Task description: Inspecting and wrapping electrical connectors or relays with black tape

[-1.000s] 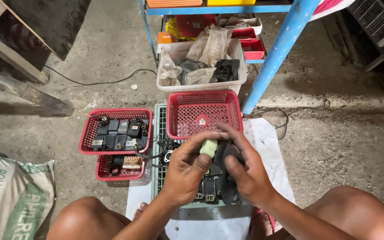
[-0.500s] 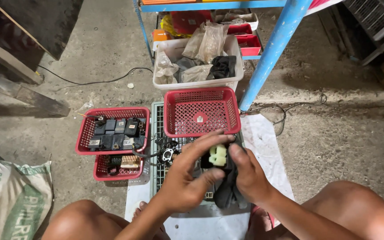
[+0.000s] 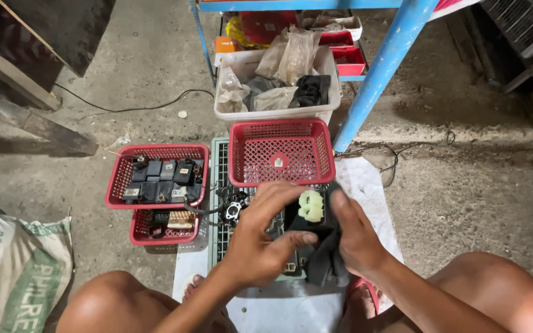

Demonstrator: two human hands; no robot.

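pale plastic connector (image 3: 310, 205), dark cloth (image 3: 325, 262), both hands

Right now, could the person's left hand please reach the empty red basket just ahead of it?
Probably yes. The empty red basket sits just beyond the left hand, with nothing between them. However, that hand is busy holding the black part with the pale green connector, together with the right hand.

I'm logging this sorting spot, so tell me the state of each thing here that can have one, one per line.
Left hand: gripping the black part.
Right hand: holding the dark cloth, thumb by the pale connector.
Black part: held up, pale connector facing the camera.
Dark cloth: bunched, hanging.
Middle red basket: nearly empty.
Left red basket: filled with black parts.
White tub: full of bags.
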